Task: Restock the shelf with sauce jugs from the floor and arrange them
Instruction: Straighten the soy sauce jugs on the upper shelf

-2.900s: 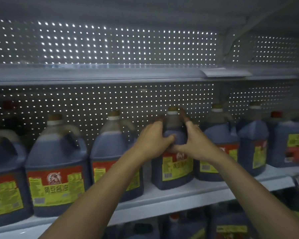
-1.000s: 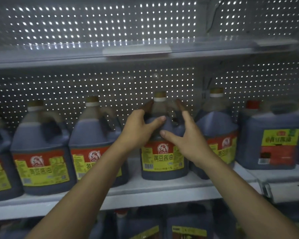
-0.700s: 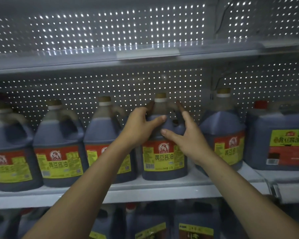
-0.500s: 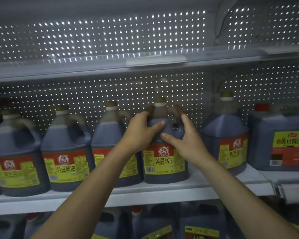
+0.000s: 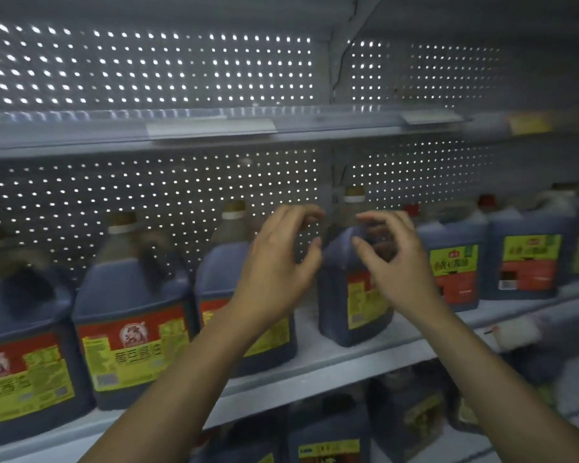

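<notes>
The sauce jugs stand in a row on the shelf, before the perforated back panel. Toward 3 o'clock stand the square jugs. Both hands are raised before the row, at 12 o'clock. Further jugs stand on the shelf below.

1. Two bare forearms are seen entering from the lower edge of the head view; no sleeves, cuffs or fabric are worn on the visible lengths.
2. Left hand: uncovered, no glove. No ring, watch or band is shown at the wrist or on the fingers.
3. Right hand: likewise uncovered, with a bare wrist and unadorned fingers.
4. Fingernails are seen short and unpainted on the left thumb and the right thumb.
5. Forearms are slender and smooth in outline; no markings, tattoos or plasters can be made out in the dim, slightly blurred light.
6. Elbows and upper arms are cut off by the frame; clothing above cannot be told.
</notes>
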The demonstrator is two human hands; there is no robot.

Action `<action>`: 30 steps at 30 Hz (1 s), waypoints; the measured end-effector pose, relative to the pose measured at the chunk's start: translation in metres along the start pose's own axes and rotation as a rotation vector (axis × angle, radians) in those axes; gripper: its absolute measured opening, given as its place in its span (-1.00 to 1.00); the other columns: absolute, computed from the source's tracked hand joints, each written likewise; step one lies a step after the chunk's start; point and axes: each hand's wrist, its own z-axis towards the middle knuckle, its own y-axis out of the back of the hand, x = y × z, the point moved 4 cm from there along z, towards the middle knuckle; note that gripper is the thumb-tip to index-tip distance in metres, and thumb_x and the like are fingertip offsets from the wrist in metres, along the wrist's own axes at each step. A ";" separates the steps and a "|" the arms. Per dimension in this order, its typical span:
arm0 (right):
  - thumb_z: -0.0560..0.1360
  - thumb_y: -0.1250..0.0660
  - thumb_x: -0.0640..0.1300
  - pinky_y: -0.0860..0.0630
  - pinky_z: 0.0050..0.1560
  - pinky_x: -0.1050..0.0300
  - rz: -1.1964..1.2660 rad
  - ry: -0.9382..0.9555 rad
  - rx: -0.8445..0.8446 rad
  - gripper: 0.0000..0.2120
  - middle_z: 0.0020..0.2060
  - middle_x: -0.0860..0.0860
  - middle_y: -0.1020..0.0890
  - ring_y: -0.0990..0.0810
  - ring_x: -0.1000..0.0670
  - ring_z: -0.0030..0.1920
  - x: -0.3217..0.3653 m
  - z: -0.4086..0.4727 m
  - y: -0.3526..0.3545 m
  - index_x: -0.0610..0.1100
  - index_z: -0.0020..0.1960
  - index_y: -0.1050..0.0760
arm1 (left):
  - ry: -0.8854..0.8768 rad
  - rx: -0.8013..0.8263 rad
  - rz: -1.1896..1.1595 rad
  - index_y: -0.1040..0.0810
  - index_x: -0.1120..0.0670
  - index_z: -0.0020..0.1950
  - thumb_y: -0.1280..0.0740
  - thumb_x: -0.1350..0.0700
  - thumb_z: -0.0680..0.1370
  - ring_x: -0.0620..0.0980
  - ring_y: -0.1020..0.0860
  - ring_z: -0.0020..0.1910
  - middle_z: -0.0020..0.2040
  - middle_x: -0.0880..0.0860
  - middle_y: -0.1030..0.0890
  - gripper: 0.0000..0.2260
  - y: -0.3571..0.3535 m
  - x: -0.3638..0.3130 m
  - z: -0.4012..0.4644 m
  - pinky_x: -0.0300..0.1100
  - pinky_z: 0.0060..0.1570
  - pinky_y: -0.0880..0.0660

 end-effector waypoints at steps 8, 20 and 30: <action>0.47 -0.55 0.05 -0.59 0.03 0.35 0.241 -0.356 0.385 -0.32 0.32 0.23 -0.54 -0.56 0.42 0.15 -0.083 0.025 0.006 0.17 0.49 -0.31 | 0.380 0.112 -0.001 -0.47 0.05 0.33 -0.44 -0.16 0.45 0.05 -0.61 0.21 0.21 0.06 -0.64 -0.48 -0.097 0.025 0.028 0.00 0.14 -0.56; 0.40 -0.60 0.01 -0.65 0.03 0.22 0.529 -0.319 0.368 -0.10 0.33 0.39 -0.48 -0.57 0.28 0.25 -0.091 0.009 -0.009 0.42 0.53 -0.16 | 0.414 0.042 0.004 -0.53 0.06 0.42 -0.54 0.03 0.49 -0.15 -0.61 0.21 0.23 -0.04 -0.66 -0.49 -0.084 0.024 0.025 -0.10 0.25 -0.55; 0.42 -0.58 0.10 -0.32 0.20 0.40 0.261 -0.273 0.212 -0.02 0.44 0.21 -0.28 -0.27 0.22 0.43 -0.043 -0.013 -0.032 0.19 0.64 -0.06 | 0.410 0.197 0.007 -0.40 0.11 0.54 -0.45 0.11 0.58 -0.16 -0.52 0.32 0.35 -0.07 -0.56 -0.46 -0.041 0.025 0.017 -0.12 0.36 -0.48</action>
